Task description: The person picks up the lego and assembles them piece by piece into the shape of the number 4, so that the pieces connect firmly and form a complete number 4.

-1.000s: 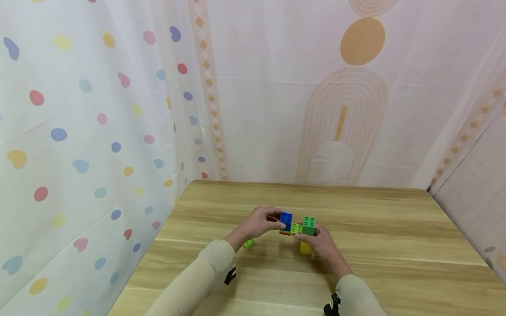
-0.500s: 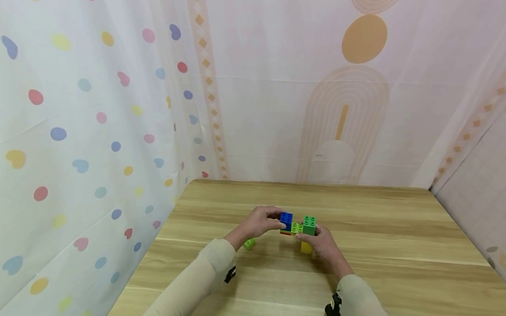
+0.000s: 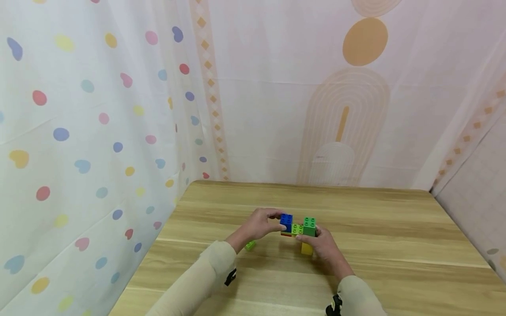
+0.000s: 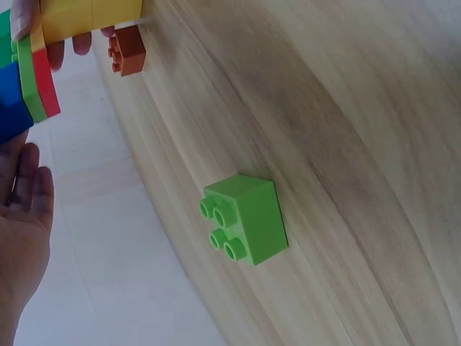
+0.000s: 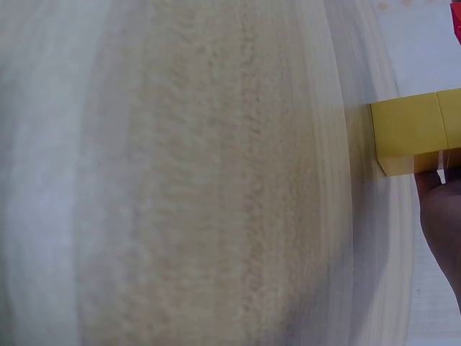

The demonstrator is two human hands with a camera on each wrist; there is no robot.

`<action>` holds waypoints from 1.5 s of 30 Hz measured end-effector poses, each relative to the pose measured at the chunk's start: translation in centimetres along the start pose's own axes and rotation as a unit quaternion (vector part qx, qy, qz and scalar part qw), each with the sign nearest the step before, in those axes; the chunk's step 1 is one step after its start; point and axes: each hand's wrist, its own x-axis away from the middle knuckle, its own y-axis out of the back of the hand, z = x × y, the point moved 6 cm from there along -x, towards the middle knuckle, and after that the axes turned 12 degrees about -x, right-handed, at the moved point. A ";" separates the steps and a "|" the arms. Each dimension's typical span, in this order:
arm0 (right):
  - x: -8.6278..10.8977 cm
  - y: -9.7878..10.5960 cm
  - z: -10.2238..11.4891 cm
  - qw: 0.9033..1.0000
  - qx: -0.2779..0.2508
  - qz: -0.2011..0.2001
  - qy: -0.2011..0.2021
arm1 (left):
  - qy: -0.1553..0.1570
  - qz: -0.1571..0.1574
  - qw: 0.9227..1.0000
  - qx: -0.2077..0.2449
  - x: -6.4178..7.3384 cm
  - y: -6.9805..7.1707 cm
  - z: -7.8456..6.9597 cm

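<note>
Your left hand [image 3: 258,224] pinched the blue block [image 3: 286,223], and your right hand [image 3: 325,243] gripped the far end of the block assembly [image 3: 298,229], beside the green block [image 3: 310,227]. There it was, between both hands at the table [image 3: 379,237]; whether its yellow blocks [image 3: 306,249] touched down, you couldn't tell. Light, stiff, smoothish plastic, by the look; sturdy, but likely weakest at the joints, so pinching across the seams seemed the safest hold.
</note>
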 end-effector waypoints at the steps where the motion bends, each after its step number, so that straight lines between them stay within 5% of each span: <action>1: 0.1 0.0 0.0 1.000 -0.002 -0.001 0.000 | -0.008 -0.002 1.000 -0.004 0.0 0.0 -0.2; 7: 0.2 0.0 0.3 1.000 -0.005 -0.003 0.008 | -0.042 -0.012 0.999 -0.026 -0.1 0.1 -0.8; 18: 0.2 -0.1 0.1 1.000 -0.004 -0.002 0.008 | -0.004 0.004 0.999 0.035 -0.1 -0.3 -0.1; 31: 0.6 -0.3 0.6 1.000 -0.004 -0.014 -0.004 | -0.011 0.018 0.999 0.047 -0.2 -0.1 0.0; 45: 0.6 -0.4 1.4 1.000 -0.010 0.018 0.005 | -0.015 0.028 0.999 0.040 -0.1 0.1 -0.3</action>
